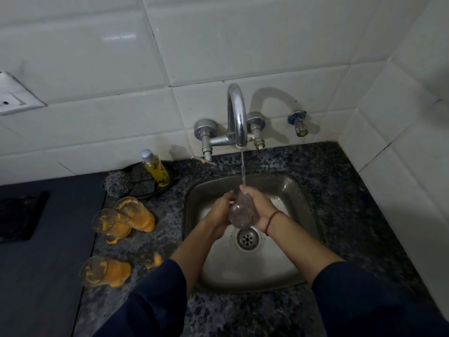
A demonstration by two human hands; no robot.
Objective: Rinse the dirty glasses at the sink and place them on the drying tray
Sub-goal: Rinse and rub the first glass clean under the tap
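A clear glass (241, 212) is held over the steel sink (286, 271), tilted with its base toward me, under water running from the chrome tap (237, 117). My left hand (220, 211) grips its left side and my right hand (258, 205) grips its right side, fingers reaching over the top. Three dirty glasses smeared with orange residue stand on the counter left of the sink: two (134, 212) (109, 223) close together and one (103, 271) nearer to me.
A yellow dish soap bottle (156, 170) and a steel scrubber (116, 183) sit on a dark dish behind the glasses. Orange spills (154, 260) mark the speckled granite counter (340, 190). A black tray (19, 216) lies at the far left. White tiled walls close the back and right.
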